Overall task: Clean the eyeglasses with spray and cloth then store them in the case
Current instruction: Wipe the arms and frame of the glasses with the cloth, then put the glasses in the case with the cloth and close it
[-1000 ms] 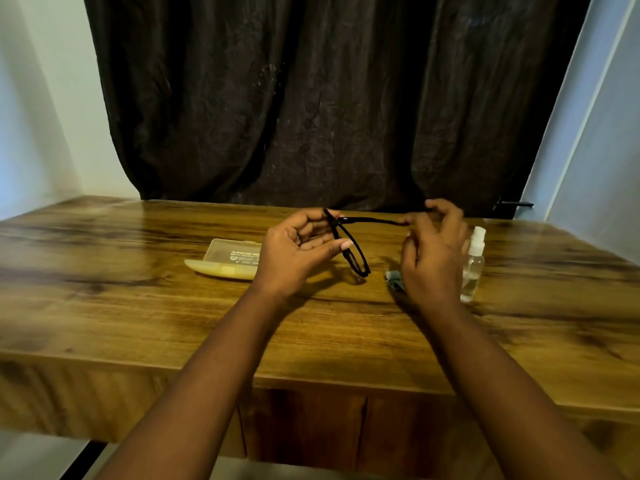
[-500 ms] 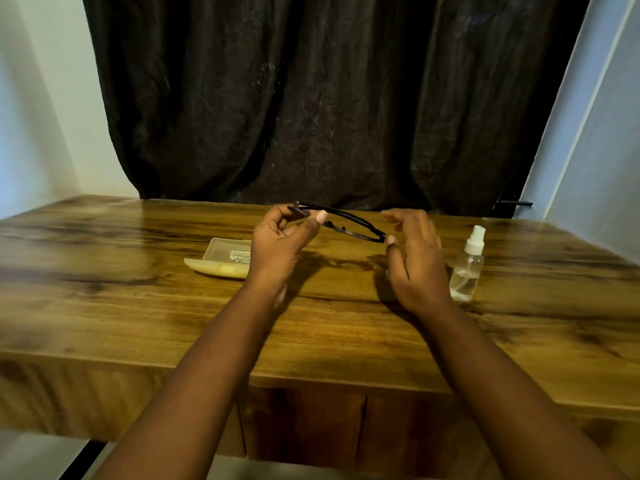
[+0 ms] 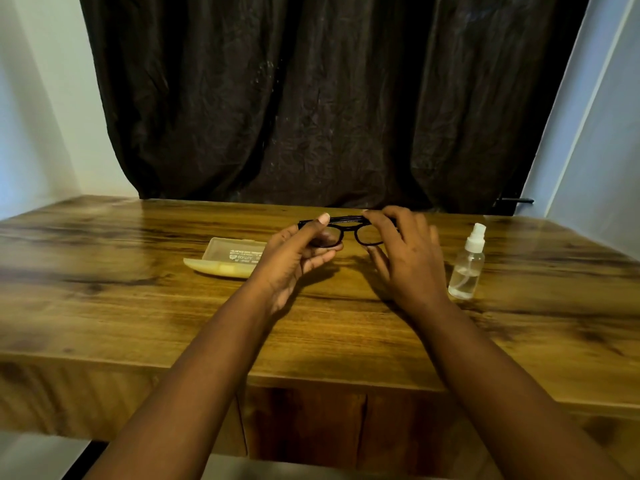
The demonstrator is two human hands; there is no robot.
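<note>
Black-framed eyeglasses [image 3: 349, 229] are held level above the middle of the wooden table [image 3: 138, 306], lenses facing me. My left hand [image 3: 298, 258] grips the left lens rim between thumb and fingers. My right hand [image 3: 405, 258] pinches the right end of the frame from above. An open pale yellow glasses case [image 3: 225, 259] lies on the table to the left of my left hand. A small clear spray bottle [image 3: 467, 265] with a white nozzle stands upright to the right of my right hand. No cloth is visible; the spot behind my right hand is hidden.
A dark curtain [image 3: 311, 98] hangs behind the table's far edge. White walls flank it on both sides. The table's front edge [image 3: 311, 379] runs below my forearms.
The glasses turned from side-on with a temple extended to folded and facing me. Both hands closed in on the frame. The bit of cloth seen earlier by my right hand is now hidden.
</note>
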